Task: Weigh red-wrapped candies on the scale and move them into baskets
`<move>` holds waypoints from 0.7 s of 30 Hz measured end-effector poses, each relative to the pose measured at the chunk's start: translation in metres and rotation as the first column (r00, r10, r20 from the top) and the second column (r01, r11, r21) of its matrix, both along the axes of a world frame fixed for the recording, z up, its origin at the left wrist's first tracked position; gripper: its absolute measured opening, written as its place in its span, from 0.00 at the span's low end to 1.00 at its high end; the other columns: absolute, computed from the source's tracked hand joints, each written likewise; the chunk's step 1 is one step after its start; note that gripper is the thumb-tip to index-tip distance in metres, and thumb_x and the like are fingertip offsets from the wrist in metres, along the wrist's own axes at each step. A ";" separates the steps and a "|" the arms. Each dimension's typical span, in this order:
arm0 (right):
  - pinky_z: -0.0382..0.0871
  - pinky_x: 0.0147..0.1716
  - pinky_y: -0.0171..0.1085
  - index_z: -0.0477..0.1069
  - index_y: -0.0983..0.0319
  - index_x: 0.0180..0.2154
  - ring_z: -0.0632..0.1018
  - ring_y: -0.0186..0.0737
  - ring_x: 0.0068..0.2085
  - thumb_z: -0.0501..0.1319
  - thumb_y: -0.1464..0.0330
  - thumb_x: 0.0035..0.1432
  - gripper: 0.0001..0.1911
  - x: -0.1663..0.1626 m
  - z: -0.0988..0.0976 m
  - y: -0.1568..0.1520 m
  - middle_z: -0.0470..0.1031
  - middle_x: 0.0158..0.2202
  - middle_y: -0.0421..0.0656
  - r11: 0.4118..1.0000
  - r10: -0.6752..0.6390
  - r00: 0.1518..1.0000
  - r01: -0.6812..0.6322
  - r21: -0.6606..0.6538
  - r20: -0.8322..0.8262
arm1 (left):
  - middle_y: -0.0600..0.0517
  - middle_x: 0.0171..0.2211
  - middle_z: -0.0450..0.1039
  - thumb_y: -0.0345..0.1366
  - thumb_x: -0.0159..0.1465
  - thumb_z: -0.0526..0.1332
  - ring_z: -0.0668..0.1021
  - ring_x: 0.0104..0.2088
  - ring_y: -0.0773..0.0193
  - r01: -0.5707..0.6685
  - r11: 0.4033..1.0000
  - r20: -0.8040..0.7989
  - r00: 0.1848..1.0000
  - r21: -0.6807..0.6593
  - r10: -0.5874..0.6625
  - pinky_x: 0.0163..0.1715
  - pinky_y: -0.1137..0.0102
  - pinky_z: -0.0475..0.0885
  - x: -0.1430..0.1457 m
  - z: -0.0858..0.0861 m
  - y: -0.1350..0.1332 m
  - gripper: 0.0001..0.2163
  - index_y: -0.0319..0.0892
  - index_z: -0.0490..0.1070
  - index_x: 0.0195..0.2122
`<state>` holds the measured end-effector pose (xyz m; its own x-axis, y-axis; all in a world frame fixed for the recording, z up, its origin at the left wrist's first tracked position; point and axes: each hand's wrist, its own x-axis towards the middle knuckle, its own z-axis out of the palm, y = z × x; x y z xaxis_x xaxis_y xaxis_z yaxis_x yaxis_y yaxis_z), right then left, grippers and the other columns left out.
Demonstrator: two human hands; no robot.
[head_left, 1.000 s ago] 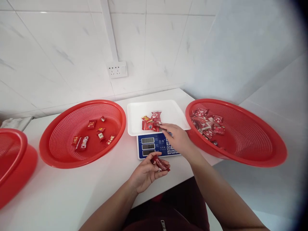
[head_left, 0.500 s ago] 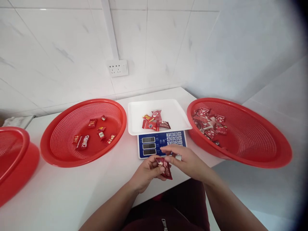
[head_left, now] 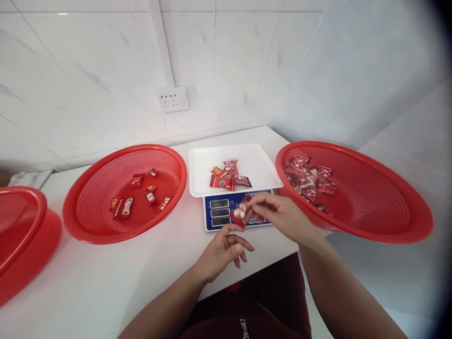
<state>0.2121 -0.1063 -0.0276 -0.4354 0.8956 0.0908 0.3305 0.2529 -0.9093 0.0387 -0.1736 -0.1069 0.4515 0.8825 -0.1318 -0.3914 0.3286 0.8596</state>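
Right hand: my right hand (head_left: 282, 217) pinches a red sweet packet (head_left: 241, 212) by one end, thumb against fingertips, so it hangs free.
Packet: in the air above the scale (head_left: 226, 215), at 6 o'clock of the white tray (head_left: 263, 165).
Left hand: my left hand (head_left: 222, 249) lies half-open and empty at 6 o'clock of the packet, fingers curled loosely.
Baskets: the left basket (head_left: 106, 235) at 9 o'clock holds few packets; the right basket (head_left: 388, 235) at 3 o'clock holds many.

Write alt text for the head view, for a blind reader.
The right hand pinches a red candy packet above a blue digital scale whose white tray holds a few candies; the left hand hovers open below. A left basket and a right basket, both red mesh, hold more candies.
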 end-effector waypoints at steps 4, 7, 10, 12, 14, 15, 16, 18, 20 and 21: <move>0.71 0.44 0.43 0.72 0.61 0.42 0.77 0.40 0.42 0.56 0.66 0.58 0.12 -0.019 0.004 0.036 0.78 0.40 0.45 0.939 -0.277 0.959 0.283 0.195 -0.060 | 0.46 0.35 0.74 0.50 0.54 0.64 0.74 0.28 0.67 0.110 0.994 -0.017 0.994 -0.003 -0.110 0.25 0.73 0.68 0.000 -0.001 -0.001 0.22 0.41 0.64 0.43; 0.69 0.47 0.45 0.72 0.60 0.45 0.75 0.42 0.46 0.56 0.68 0.58 0.14 -0.034 -0.003 0.055 0.76 0.46 0.45 0.897 -0.327 0.941 0.281 0.342 0.083 | 0.46 0.35 0.74 0.50 0.54 0.64 0.74 0.28 0.66 0.117 0.993 -0.012 0.993 -0.008 -0.117 0.27 0.72 0.68 -0.001 -0.002 -0.002 0.22 0.40 0.65 0.43; 0.67 0.48 0.48 0.71 0.59 0.49 0.73 0.45 0.48 0.55 0.69 0.58 0.17 -0.040 -0.012 0.060 0.76 0.46 0.45 0.875 -0.305 0.912 0.156 0.459 0.273 | 0.46 0.35 0.74 0.50 0.56 0.63 0.74 0.29 0.66 0.078 0.997 -0.008 0.997 -0.013 -0.078 0.27 0.72 0.68 -0.002 -0.003 -0.001 0.21 0.40 0.66 0.44; 0.67 0.48 0.49 0.70 0.58 0.50 0.72 0.47 0.48 0.55 0.68 0.59 0.17 -0.036 -0.014 0.056 0.76 0.46 0.45 0.854 -0.317 0.888 0.115 0.507 0.334 | 0.47 0.35 0.74 0.49 0.56 0.63 0.74 0.28 0.66 0.066 0.998 -0.008 0.998 -0.020 -0.066 0.27 0.72 0.68 -0.002 -0.003 -0.001 0.20 0.40 0.66 0.44; 0.67 0.48 0.50 0.70 0.58 0.51 0.72 0.48 0.49 0.54 0.66 0.60 0.18 -0.024 -0.009 0.049 0.74 0.47 0.47 0.832 -0.347 0.872 0.116 0.542 0.345 | 0.47 0.34 0.74 0.48 0.56 0.64 0.74 0.28 0.66 0.072 0.997 -0.015 0.997 -0.025 -0.072 0.27 0.72 0.68 -0.002 -0.003 -0.001 0.20 0.40 0.66 0.43; 0.66 0.49 0.49 0.70 0.59 0.51 0.72 0.49 0.49 0.54 0.64 0.60 0.18 -0.015 -0.004 0.045 0.74 0.47 0.48 0.822 -0.364 0.865 0.124 0.556 0.345 | 0.47 0.34 0.74 0.47 0.55 0.64 0.74 0.29 0.66 0.080 0.996 -0.021 0.996 -0.030 -0.081 0.27 0.72 0.68 -0.002 -0.003 -0.001 0.20 0.40 0.66 0.43; 0.66 0.49 0.49 0.70 0.60 0.51 0.72 0.49 0.50 0.55 0.63 0.59 0.19 -0.004 0.001 0.041 0.73 0.48 0.49 0.813 -0.383 0.856 0.133 0.567 0.348 | 0.47 0.34 0.74 0.47 0.55 0.64 0.74 0.29 0.66 0.089 0.995 -0.027 0.996 -0.036 -0.090 0.27 0.72 0.68 -0.001 -0.002 -0.001 0.19 0.40 0.66 0.43; 0.65 0.50 0.49 0.70 0.61 0.51 0.72 0.50 0.51 0.56 0.63 0.58 0.20 0.024 0.013 0.035 0.73 0.50 0.50 0.800 -0.441 0.818 0.173 0.574 0.369 | 0.47 0.35 0.74 0.47 0.55 0.65 0.74 0.29 0.66 0.106 0.993 -0.039 0.993 -0.053 -0.108 0.28 0.71 0.68 -0.001 -0.001 -0.001 0.20 0.40 0.66 0.42; 0.65 0.49 0.48 0.69 0.59 0.53 0.71 0.51 0.53 0.56 0.64 0.59 0.20 0.057 0.020 0.035 0.71 0.53 0.49 0.812 -0.512 0.741 0.253 0.525 0.435 | 0.47 0.35 0.74 0.47 0.54 0.65 0.74 0.30 0.66 0.125 0.990 -0.045 0.991 -0.073 -0.128 0.29 0.71 0.68 0.000 0.001 -0.001 0.20 0.40 0.66 0.42; 0.65 0.48 0.48 0.69 0.58 0.53 0.70 0.52 0.54 0.57 0.64 0.58 0.21 0.074 0.021 0.037 0.69 0.55 0.50 0.834 -0.525 0.684 0.293 0.468 0.507 | 0.47 0.35 0.74 0.47 0.53 0.66 0.74 0.30 0.66 0.135 0.988 -0.047 0.989 -0.081 -0.139 0.30 0.70 0.68 0.000 0.002 -0.002 0.20 0.40 0.66 0.42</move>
<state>0.2860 -0.0697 -0.0067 -0.0963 0.9596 0.2643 0.9075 0.1937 -0.3727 0.0387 -0.1751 -0.1049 0.5579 0.7991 -0.2240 -0.2936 0.4425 0.8473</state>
